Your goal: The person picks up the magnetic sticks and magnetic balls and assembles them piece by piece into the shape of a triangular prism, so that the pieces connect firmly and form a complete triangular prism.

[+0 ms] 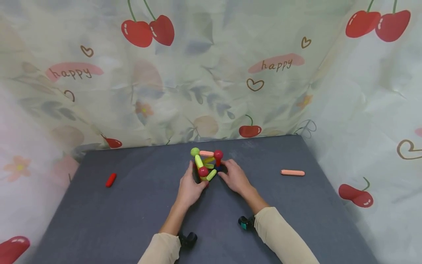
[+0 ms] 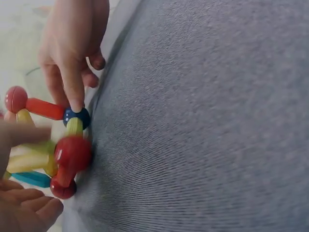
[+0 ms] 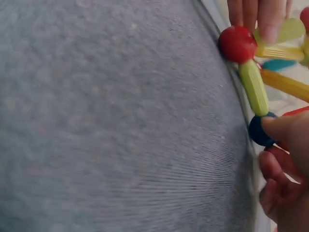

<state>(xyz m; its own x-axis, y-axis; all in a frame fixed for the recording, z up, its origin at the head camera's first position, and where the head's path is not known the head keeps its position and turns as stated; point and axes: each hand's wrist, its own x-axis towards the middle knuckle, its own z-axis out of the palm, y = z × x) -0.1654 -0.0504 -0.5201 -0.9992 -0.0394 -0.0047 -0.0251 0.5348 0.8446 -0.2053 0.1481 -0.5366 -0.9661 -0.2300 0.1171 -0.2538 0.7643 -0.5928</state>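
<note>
A toy frame of ball-and-stick building pieces stands on the dark table, with a lime ball (image 1: 195,151) and a pink stick (image 1: 206,153) at its top back. My left hand (image 1: 189,187) grips its left side, thumb and fingers spread around the sticks near a red ball (image 1: 203,171). In the right wrist view that thumb lies on a yellow-green stick (image 3: 289,31). My right hand (image 1: 235,178) pinches the dark blue ball (image 3: 259,133) at the frame's lower right corner. A yellow-green stick (image 3: 253,87) joins this blue ball to a red ball (image 3: 236,44).
A loose red stick (image 1: 111,180) lies on the table at the left, and a loose pink stick (image 1: 292,172) at the right. Printed curtain cloth (image 1: 211,73) hangs behind the table (image 1: 132,220) and along both sides. Wrist cameras sit by both sleeves.
</note>
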